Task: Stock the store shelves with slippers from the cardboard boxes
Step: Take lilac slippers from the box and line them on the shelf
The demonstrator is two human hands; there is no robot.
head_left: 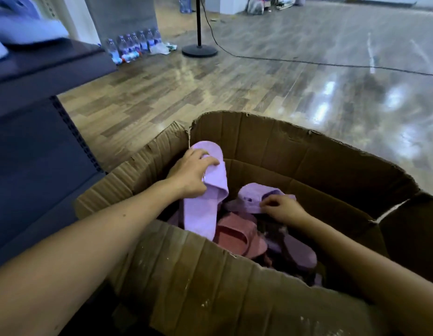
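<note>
A large open cardboard box (278,146) stands on the floor in front of me, with several purple and pink slippers heaped inside. My left hand (190,174) grips a light purple slipper (205,202) that stands upright, toe up, at the box's left inner side. My right hand (282,208) pinches the edge of a second purple slipper (254,196) lying on the pile. A pink slipper (237,236) lies below both hands. Blue slippers (26,27) rest on the dark shelf (48,61) at the upper left.
The dark shelving unit (33,146) runs along the left, close to the box. Several water bottles (134,44) stand on the wooden floor beyond it. A black pole stand (199,48) with a cable trailing right sits further back.
</note>
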